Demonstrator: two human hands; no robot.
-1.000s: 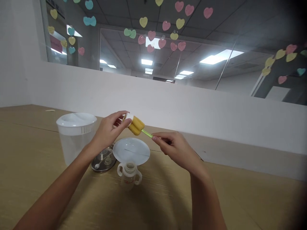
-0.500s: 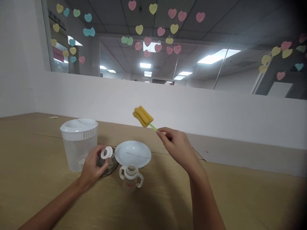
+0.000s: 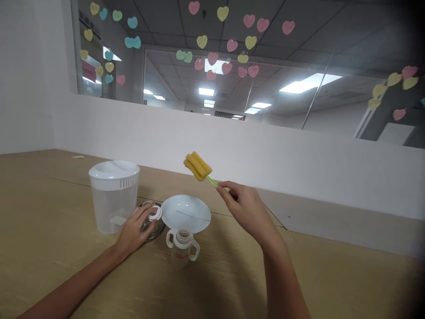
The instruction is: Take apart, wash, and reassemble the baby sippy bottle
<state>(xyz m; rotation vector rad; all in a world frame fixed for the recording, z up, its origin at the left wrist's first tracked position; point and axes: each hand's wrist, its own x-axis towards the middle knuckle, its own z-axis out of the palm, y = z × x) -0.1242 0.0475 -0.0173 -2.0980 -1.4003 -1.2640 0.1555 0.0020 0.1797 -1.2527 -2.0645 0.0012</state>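
My right hand (image 3: 244,208) pinches the green handle of a sponge brush (image 3: 198,166), its yellow sponge head raised in front of the white wall. Closed around a white bottle ring cap (image 3: 156,214) is my left hand (image 3: 137,226). It is over a round metal dish (image 3: 160,229), which the hand and cap partly cover. A baby bottle (image 3: 181,252) with two white side handles and red print stands upright with its mouth uncovered. Just behind the bottle lies a white oval plate (image 3: 186,215) with a thin line across it.
A translucent bucket (image 3: 114,204) with a white lid stands at the left, beside my left hand. The brown table (image 3: 59,248) meets a low white wall (image 3: 159,135). Above is a window with heart-shaped notes (image 3: 222,13).
My left hand has turned the cap over and shifted slightly right over the metal dish. The right hand still holds the brush up. The whole view has tilted a little.
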